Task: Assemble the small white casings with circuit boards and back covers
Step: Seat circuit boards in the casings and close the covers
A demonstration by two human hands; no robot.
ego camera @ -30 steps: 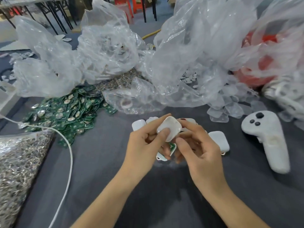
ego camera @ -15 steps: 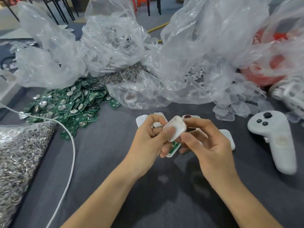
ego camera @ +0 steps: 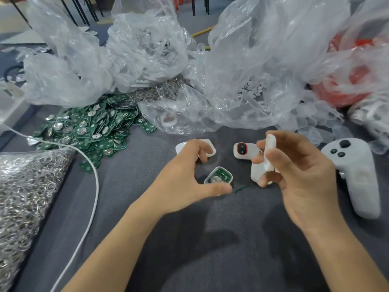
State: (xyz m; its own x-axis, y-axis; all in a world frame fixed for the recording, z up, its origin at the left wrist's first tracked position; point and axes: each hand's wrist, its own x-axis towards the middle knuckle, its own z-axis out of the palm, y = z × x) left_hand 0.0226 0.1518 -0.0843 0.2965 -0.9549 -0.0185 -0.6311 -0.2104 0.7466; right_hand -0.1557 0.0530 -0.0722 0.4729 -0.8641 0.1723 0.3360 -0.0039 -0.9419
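On the grey table [ego camera: 210, 249], seen from the head camera, an open casing [ego camera: 219, 177] with a green circuit board [ego camera: 222, 172] seated in it lies between the thumb and curled fingers of the left hand [ego camera: 185, 178]. That hand arches wide over it and grips nothing. The right hand [ego camera: 301, 175] pinches a white back cover [ego camera: 270, 152] edge-on, up and right of that casing. Other casings [ego camera: 210, 148] lie beyond. A heap of loose boards [ego camera: 88, 127] sits far left and a white controller [ego camera: 357, 175] at right.
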